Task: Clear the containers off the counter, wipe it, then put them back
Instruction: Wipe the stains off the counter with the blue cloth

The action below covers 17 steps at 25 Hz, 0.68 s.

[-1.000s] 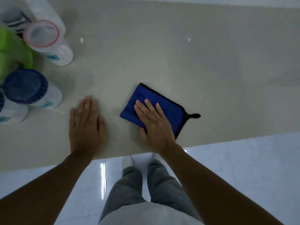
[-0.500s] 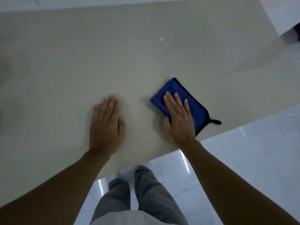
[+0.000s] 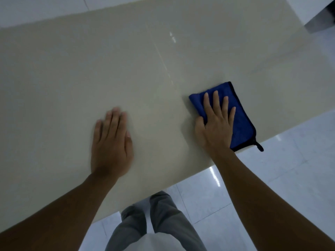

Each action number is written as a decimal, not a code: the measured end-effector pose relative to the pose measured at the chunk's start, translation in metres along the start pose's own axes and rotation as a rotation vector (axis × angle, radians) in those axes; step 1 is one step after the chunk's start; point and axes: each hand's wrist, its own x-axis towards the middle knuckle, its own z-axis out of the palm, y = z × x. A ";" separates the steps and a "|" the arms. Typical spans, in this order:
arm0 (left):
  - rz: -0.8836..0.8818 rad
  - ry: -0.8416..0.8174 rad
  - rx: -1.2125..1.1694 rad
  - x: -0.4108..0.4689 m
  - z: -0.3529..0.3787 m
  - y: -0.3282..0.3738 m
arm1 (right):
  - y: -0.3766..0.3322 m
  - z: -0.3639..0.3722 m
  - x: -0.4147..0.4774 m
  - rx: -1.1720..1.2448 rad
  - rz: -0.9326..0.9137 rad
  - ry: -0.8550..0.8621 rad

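A folded blue cloth point(image 3: 241, 124) with a black edge and a small black loop lies on the beige counter point(image 3: 90, 69), near its front edge at the right. My right hand point(image 3: 216, 124) presses flat on the cloth with straight, spread fingers. My left hand point(image 3: 110, 140) rests flat on the bare counter, well to the left of the cloth, fingers straight and together. No containers are in view.
The counter's front edge runs diagonally from lower left to right. Below it is a glossy white tiled floor point(image 3: 281, 178) and my grey trousers point(image 3: 159, 223). A dark gap shows past the counter's far right corner point(image 3: 319, 24).
My right hand has slid the cloth to the right along the counter's front edge. The view has swung right, so the containers at the left have left the frame. My left hand followed rightward.
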 end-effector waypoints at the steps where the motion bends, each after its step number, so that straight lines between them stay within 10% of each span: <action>1: -0.001 0.000 0.002 0.000 0.000 0.000 | 0.000 -0.001 0.000 0.008 -0.009 -0.017; 17: -0.109 -0.204 0.039 0.001 -0.031 -0.010 | -0.062 -0.004 -0.011 -0.061 -0.289 -0.065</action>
